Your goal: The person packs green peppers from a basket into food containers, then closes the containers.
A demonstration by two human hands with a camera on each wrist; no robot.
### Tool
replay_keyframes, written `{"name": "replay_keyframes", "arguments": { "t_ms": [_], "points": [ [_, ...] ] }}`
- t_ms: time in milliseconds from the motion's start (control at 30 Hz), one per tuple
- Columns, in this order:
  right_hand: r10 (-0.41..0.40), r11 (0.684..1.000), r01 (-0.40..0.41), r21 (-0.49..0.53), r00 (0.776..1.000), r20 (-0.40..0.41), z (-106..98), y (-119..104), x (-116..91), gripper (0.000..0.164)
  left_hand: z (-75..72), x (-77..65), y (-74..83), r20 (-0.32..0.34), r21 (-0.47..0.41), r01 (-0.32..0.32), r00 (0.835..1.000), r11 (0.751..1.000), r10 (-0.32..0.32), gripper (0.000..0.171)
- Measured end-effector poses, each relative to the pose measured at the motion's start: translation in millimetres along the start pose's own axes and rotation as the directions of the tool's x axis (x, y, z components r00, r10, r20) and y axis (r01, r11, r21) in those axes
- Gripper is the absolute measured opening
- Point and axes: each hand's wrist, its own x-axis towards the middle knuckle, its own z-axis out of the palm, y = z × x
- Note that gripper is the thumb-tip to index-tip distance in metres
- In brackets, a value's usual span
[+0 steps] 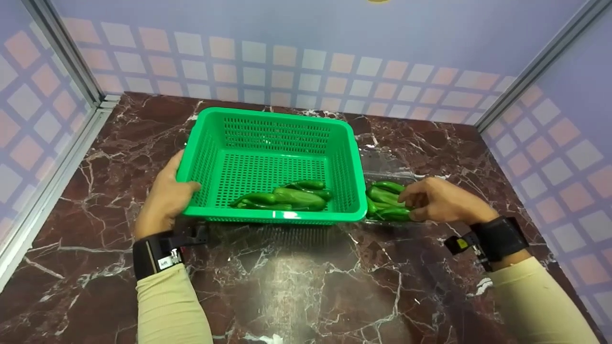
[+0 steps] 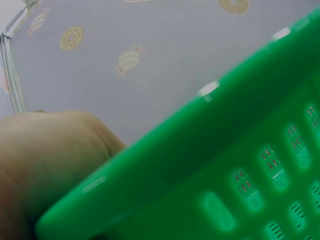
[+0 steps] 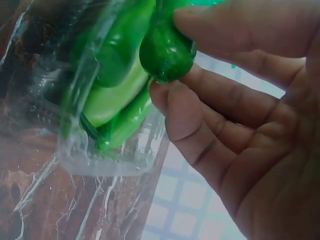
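Observation:
In the head view a green plastic basket [image 1: 282, 116] stands in the middle, with several green peppers [image 1: 301, 197] along its near wall. My left hand [image 1: 167, 196] grips the basket's left side, the thumb over the rim and the other fingers mostly hidden behind the wall. Right of the basket, a clear plastic container [image 3: 112, 167] holds more green peppers [image 3: 117, 102]. My right hand [image 1: 442, 200] is at this container and pinches one green pepper [image 3: 167, 55] between thumb and fingers, with its rounded end showing in the right wrist view.
Beneath everything lies a dark red marbled tabletop [image 1: 287, 286] with white veins. A tiled-pattern wall panel [image 1: 287, 71] closes the back, and metal-framed panels stand at left and right. The basket's right rim sits right beside the container.

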Motion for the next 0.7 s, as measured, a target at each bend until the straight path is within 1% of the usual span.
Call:
{"name": "replay_keyframes", "arguments": {
  "t_ms": [100,167,300,500,667,700],
  "points": [
    [0.012,0.999,-0.013,0.04,1.0,0.022,-5,2,-3,0.036,0.3,0.2,0.7,-0.003,-0.005,0.002,1.0,1.0,-0.002,0.095],
    [0.009,0.999,-0.01,0.04,1.0,0.026,-7,3,-4,0.034,0.4,0.5,0.7,-0.002,-0.001,0.003,1.0,1.0,-0.003,0.095],
    [-0.001,1.0,0.002,-0.002,0.999,0.039,-9,1,-3,0.035,-1.0,0.8,0.0,0.01,-0.006,0.012,1.0,1.0,-0.012,0.096],
    [-0.009,1.0,0.011,-0.022,0.994,0.105,-7,-8,4,0.049,-2.2,0.6,0.3,0.015,-0.001,0.019,1.0,1.0,-0.019,0.097],
    [-0.031,0.997,0.039,-0.071,0.994,0.107,-6,-20,12,0.056,-1.1,0.0,1.8,0.018,-0.004,0.02,1.0,1.0,-0.02,0.096],
    [-0.045,0.994,0.055,-0.098,0.994,0.101,-6,-23,13,0.056,-0.9,-0.2,2.2,0.019,-0.005,0.019,1.0,1.0,-0.018,0.096]
  ]
}}
